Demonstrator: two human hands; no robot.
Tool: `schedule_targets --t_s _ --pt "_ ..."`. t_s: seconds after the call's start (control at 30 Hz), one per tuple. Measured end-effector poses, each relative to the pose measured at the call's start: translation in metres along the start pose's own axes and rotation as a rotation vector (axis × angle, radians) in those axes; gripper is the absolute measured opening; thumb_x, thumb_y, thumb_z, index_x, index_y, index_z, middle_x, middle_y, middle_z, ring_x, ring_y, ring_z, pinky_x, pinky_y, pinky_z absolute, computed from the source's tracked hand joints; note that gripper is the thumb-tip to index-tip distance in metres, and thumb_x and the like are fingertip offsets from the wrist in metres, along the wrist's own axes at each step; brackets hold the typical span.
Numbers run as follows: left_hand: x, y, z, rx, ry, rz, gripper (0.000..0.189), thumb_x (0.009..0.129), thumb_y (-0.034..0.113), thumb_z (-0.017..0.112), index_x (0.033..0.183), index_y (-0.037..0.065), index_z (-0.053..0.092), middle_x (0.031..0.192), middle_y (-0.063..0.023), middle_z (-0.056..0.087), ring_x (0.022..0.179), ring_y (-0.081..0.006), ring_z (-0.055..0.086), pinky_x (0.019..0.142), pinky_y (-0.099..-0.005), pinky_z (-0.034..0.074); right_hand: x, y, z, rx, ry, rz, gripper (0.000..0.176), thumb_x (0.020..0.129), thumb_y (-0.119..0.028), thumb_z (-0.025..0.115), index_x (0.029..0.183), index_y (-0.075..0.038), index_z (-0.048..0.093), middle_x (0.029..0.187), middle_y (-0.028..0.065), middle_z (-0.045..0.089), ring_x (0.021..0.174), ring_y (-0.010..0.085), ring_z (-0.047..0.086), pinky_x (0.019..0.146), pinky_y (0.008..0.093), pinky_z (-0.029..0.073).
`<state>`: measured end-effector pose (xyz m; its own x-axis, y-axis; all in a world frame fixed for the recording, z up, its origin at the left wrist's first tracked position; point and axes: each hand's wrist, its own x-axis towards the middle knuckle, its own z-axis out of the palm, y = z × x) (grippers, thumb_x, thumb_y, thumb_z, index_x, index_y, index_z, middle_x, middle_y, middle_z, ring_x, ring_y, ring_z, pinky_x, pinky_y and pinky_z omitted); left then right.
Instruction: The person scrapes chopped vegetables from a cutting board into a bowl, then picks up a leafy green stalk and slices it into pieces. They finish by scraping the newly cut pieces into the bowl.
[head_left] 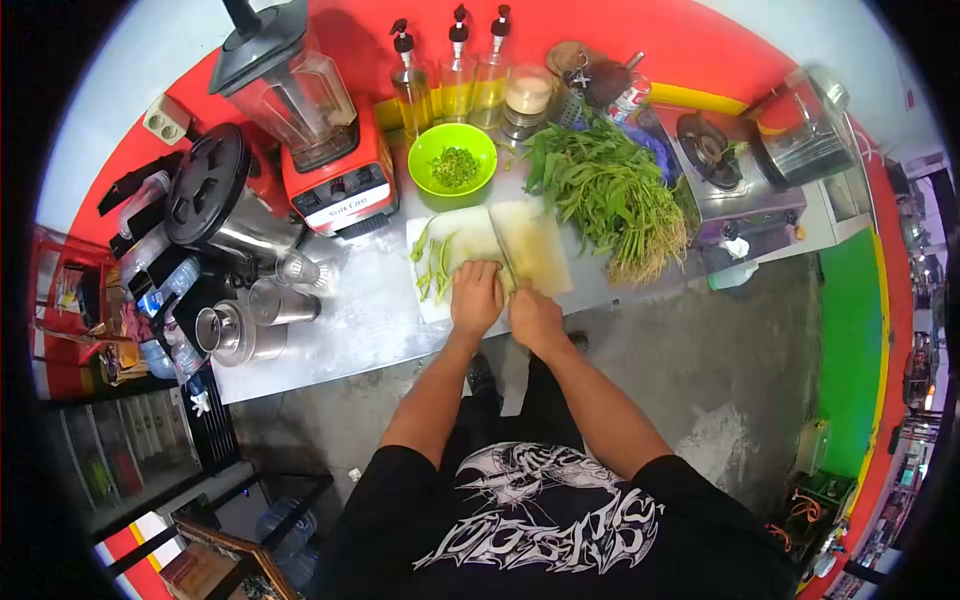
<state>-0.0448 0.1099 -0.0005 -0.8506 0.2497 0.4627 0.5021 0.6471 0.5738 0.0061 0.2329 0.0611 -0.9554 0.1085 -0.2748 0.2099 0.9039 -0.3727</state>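
On a white cutting board (468,226) lie several long green chilies (440,262). My left hand (478,297) is closed over the board's near part, fingers bent down on what looks like a green chili, mostly hidden beneath them. Close beside it, my right hand (537,315) grips a knife (501,243) by its handle, the blade pointing away from me across the board. The blade's lower part runs near my left fingertips. Behind the board stands a lime-green bowl (424,180) with chopped green pieces (455,167) in it.
A large bunch of leafy greens with roots (610,190) lies right of the board. To the left stand a red blender (340,180) and metal shakers (240,335). Pump bottles (457,85) line the wall. A gas stove (735,190) is at right. The metal table's front edge (400,358) is near me.
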Motion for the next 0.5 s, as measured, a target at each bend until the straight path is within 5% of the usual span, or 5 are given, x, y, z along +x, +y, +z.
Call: schedule_targets --t_s 0.5 --pt "0.0 0.002 -0.002 -0.083 0.028 -0.065 0.014 0.086 0.002 0.066 0.1 0.006 0.065 0.091 -0.0121 0.064 0.09 -0.034 0.057 0.082 -0.0451 0.042 -0.006 -0.009 0.005 0.001 -0.057 0.102 0.026 0.095 -0.01 0.05 0.113 0.008 0.054 0.101 0.0304 0.071 0.092 0.0442 0.071 0.081 0.0519 0.057"
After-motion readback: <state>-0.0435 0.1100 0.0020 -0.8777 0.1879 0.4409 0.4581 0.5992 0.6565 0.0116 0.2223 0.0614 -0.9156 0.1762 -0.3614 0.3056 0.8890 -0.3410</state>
